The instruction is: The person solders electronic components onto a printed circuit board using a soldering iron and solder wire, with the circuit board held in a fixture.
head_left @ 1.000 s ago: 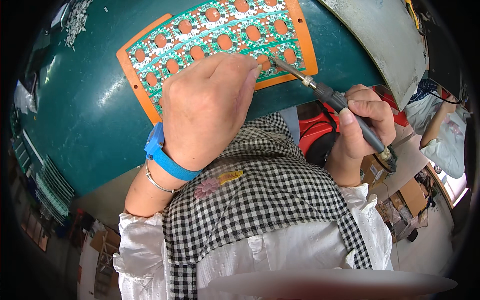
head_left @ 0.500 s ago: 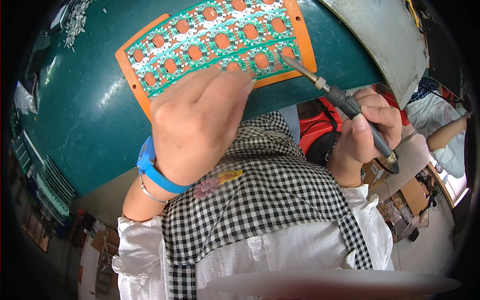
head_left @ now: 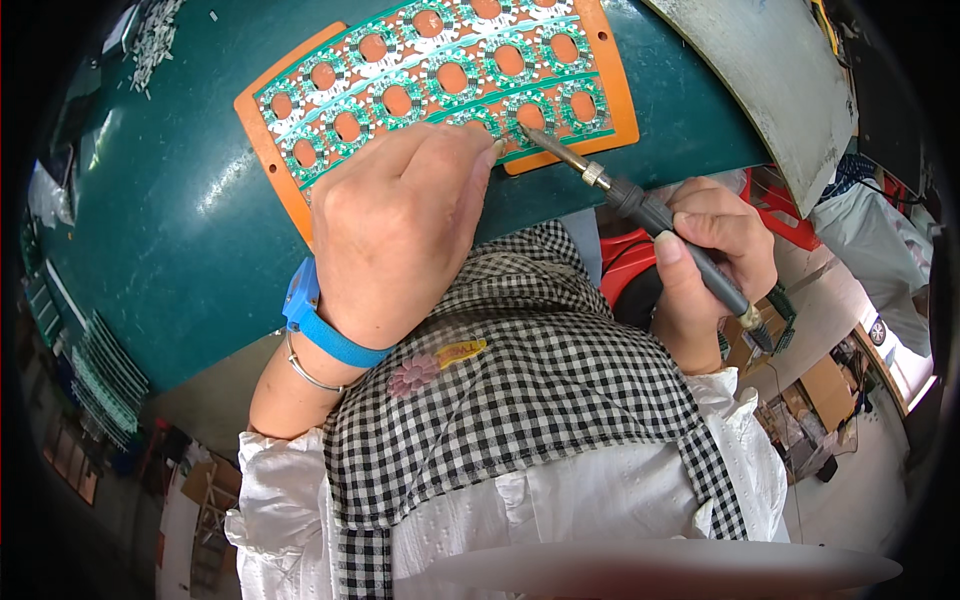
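Note:
My right hand (head_left: 715, 245) is wrapped round the grey handle of a soldering iron (head_left: 640, 203). The iron's metal tip points up and left, and it reaches a ring-shaped circuit board in the near row of a green panel (head_left: 490, 95). This panel, several rings joined in rows, lies in an orange tray (head_left: 625, 110). Over the tray's near edge my left hand (head_left: 395, 215) is closed, fingertips pinched beside the near-row rings left of the iron's tip. The back of the hand hides what those fingers hold, if anything. A blue strap is round my left wrist.
Beneath the tray is a dark green table (head_left: 180, 250). Small white parts (head_left: 153, 50) are piled at the far left, and a stack of green boards (head_left: 105, 375) stands at the left. A grey panel (head_left: 770, 90) borders the right side. A red stool (head_left: 627, 268) is below the table edge.
The soldering iron has moved left, from the rightmost near-row ring to the ring beside it. The tray has shifted slightly right. At the far right, another person's forearm has gone from view.

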Tool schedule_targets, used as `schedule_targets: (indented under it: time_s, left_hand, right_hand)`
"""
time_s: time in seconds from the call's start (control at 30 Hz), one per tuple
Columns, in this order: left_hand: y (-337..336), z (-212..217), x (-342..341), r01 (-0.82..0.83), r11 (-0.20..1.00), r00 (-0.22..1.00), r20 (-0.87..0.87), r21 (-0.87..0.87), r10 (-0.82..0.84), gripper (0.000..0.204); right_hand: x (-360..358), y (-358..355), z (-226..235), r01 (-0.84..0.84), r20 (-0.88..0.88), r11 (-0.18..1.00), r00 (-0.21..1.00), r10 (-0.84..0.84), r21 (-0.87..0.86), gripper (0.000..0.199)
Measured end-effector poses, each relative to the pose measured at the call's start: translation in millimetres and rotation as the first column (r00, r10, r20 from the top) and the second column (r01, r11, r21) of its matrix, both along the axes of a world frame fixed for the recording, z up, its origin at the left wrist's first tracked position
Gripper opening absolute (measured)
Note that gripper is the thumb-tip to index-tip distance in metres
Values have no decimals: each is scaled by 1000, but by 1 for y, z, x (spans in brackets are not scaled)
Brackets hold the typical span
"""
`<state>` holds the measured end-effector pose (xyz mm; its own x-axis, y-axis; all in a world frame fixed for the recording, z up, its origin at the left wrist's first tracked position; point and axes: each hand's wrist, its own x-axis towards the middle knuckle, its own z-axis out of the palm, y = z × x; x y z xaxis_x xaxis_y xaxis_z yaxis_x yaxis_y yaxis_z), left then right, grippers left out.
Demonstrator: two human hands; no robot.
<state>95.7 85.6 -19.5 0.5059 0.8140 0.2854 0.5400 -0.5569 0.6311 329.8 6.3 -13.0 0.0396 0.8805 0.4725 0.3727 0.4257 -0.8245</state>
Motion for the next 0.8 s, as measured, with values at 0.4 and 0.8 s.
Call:
schedule_targets:
  time_s: [0.4,0.8]
  left_hand:
    - [-2,-3,3,46,999,999,13,21,-47,15]
    - [-5,6,-18,-70,995,994,83,-75,76,8]
  right_hand:
    - [-3,-3,10,-16,142,1000,990,19,-20,21]
    - [-4,-5,8,11,-111,998,994,-17,-54,22]
